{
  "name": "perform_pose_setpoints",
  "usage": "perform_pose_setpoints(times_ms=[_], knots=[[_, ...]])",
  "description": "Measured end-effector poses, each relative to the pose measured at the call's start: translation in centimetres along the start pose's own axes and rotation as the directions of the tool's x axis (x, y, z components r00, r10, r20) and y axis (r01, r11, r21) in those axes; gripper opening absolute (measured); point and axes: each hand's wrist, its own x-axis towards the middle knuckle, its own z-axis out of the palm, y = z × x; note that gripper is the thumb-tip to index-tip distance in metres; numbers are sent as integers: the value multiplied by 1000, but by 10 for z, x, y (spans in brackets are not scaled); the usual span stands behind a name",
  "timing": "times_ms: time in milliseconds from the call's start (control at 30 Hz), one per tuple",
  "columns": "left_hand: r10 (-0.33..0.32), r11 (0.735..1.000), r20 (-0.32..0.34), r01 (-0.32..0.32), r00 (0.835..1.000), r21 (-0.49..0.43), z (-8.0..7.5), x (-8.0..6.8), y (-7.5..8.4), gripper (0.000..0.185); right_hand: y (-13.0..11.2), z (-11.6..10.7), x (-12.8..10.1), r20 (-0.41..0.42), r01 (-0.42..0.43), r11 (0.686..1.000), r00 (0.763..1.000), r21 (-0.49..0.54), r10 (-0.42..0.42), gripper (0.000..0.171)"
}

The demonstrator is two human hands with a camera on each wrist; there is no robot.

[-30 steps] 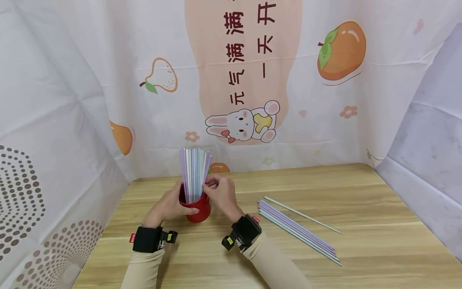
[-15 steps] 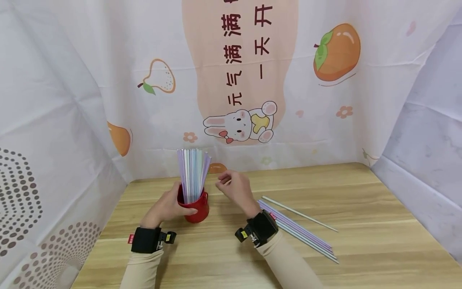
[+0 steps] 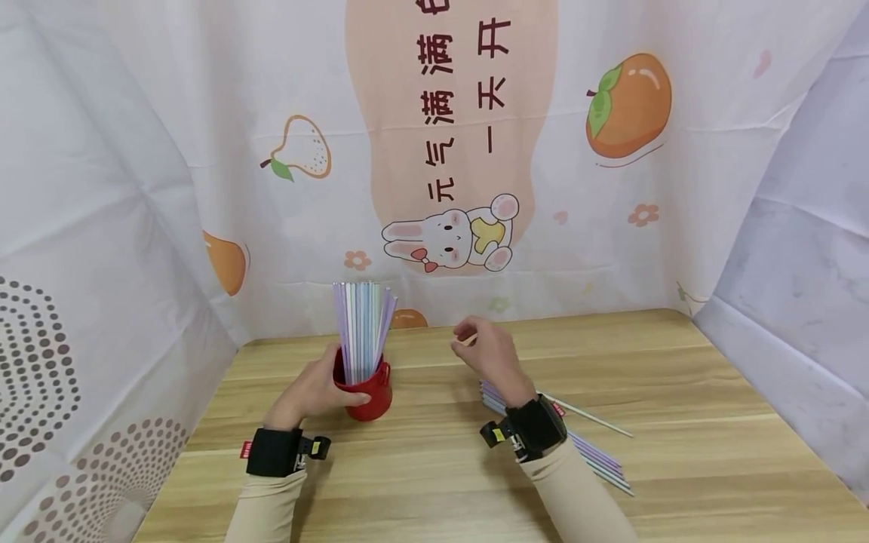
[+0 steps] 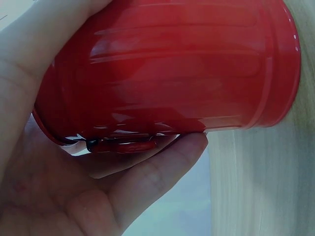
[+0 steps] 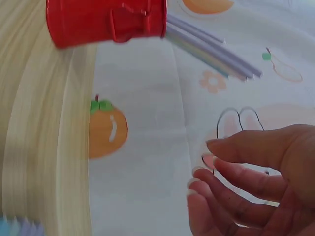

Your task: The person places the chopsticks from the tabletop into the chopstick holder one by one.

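Fingers (image 3: 324, 377) of the left hand (image 3: 314, 388) are wrapped round the red cup (image 3: 366, 391) in the head view, holding it upright on the bench (image 3: 679, 467) with a tall bunch of pastel straws (image 3: 363, 328) standing in it and fanning out a bit at the top. Over to the side the right hand (image 3: 490, 360) hangs above the bench, loose and holding nothing, just above the near end of the loose straws (image 3: 597, 456) lying flat on the wood, with one pale single straw (image 3: 597, 419) a little apart from the pile. Honestly that bunch looks top-heavy, so if the left grip slackens or the cup gets nudged, I'd guess the whole thing tips and spills. Left wrist view: pretty much all red cup (image 4: 167, 73), thumb (image 4: 162, 167) and palm pressed along its side, grip looks solid, rim wire showing near the thumb. Right wrist view: right hand's fingers (image 5: 246, 182) are gently curled and apart with nothing between them, the cup (image 5: 106, 19) well off at the top with straws (image 5: 211, 49) poking out. Thin straws lying flat are fiddly, so a sloppy pinch could roll them away or grab several at once.
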Motion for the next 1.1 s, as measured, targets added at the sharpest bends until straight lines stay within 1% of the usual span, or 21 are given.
perform_pose_setpoints(times_ms=[167, 300, 400, 600, 800, 933, 1033, 1100], knots=[[-9, 1000, -1, 9, 1000, -7, 0, 0, 1, 101, 19, -16, -3, 34, -30, 999, 999, -43, 31, 20], [-18, 1000, -2, 18, 1000, -7, -1, -1, 0, 101, 37, -28, -4, 71, -65, 990, 995, -126, 75, 19], [-23, 1000, -2, 23, 1000, -4, -1, -1, 0, 101, 50, -37, -5, 118, -81, 981, 988, -177, 103, 20], [-11, 1000, 0, 11, 1000, -8, -1, -1, 1, 101, 67, -54, -7, 204, -83, 966, 970, -244, 135, 21], [-5, 1000, -2, 5, 1000, -15, 0, -1, 1, 102, 83, -60, -11, 255, -68, 939, 953, -337, 161, 17], [-9, 1000, 1, 9, 1000, -21, 0, -1, 1, 102, 89, -59, -15, 282, -95, 921, 936, -378, 212, 15], [-11, 1000, 4, 11, 1000, -26, 0, -1, 1, 102, 91, -57, -18, 297, -154, 908, 912, -389, 282, 11], [-10, 1000, 5, 10, 1000, -27, 0, -1, 1, 102, 92, -55, -19, 307, -171, 902, 902, -396, 305, 11]])
